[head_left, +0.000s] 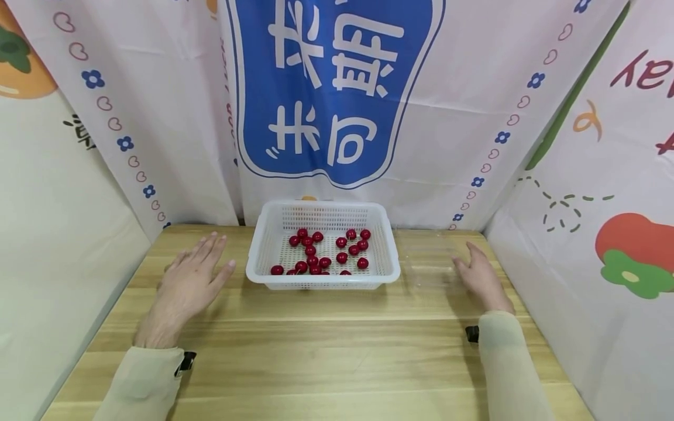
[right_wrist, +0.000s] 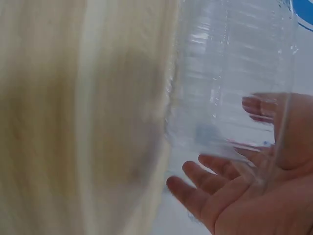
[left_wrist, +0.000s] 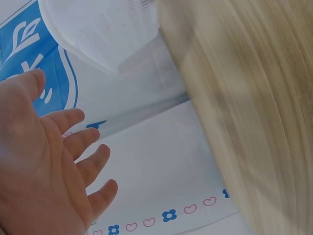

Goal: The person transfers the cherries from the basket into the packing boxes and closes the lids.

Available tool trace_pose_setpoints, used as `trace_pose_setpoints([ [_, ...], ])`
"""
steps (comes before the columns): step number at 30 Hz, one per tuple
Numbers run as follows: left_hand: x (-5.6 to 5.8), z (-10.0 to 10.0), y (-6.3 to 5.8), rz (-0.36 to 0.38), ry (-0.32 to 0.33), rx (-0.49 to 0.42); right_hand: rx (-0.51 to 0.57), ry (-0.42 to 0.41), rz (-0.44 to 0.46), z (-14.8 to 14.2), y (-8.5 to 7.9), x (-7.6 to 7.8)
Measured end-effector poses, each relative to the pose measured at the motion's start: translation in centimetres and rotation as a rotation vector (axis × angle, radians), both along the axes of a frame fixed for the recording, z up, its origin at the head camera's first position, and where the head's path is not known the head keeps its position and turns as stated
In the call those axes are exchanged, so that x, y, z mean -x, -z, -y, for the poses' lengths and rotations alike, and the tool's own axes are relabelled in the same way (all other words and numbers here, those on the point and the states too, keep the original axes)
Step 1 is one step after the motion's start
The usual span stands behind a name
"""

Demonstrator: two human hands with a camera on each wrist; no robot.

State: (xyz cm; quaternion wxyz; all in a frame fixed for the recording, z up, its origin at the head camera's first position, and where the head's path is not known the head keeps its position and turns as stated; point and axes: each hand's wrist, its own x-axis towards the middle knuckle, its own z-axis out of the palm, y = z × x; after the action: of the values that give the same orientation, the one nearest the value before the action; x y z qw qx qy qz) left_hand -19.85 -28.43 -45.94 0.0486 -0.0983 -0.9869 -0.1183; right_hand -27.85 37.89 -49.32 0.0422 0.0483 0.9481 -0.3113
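A white plastic basket (head_left: 323, 279) stands at the back middle of the table, with several red cherries (head_left: 310, 250) scattered over its slatted floor. To its right sits a clear plastic box (head_left: 429, 260), also large in the right wrist view (right_wrist: 220, 73). My right hand (head_left: 480, 278) is at the right side of this box, fingers spread and thumb apart; in the right wrist view part of the hand shows through the clear wall. Left of the basket, my left hand (head_left: 192, 283) is held palm down with straight, spread fingers, apart from the basket. It holds nothing.
The wooden table (head_left: 326, 351) runs up to a printed cloth (head_left: 453, 117) behind it. More cloth hangs along the left (head_left: 58, 234) and right sides (head_left: 574, 280), close to both forearms.
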Motion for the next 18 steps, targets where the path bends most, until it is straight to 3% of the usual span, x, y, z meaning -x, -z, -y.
trace_pose_setpoints([
  [6, -0.1, -0.8, -0.2, -0.04, 0.025, -0.012, 0.229, 0.067, 0.057, 0.1, 1.1, 0.3],
  [10, 0.0, -1.6, -0.2, -0.089, 0.064, -0.026, 0.297, 0.08, 0.051, 0.3, 2.0, 0.4],
  [15, 0.3, -2.7, 0.0, -0.158, 0.2, -0.048, 0.339, 0.072, 0.039, 0.5, 2.3, 0.2],
  [18, 0.6, -3.6, 0.3, -0.149, 0.289, -0.057, 0.368, 0.064, 0.043, 0.6, 2.5, 0.2],
])
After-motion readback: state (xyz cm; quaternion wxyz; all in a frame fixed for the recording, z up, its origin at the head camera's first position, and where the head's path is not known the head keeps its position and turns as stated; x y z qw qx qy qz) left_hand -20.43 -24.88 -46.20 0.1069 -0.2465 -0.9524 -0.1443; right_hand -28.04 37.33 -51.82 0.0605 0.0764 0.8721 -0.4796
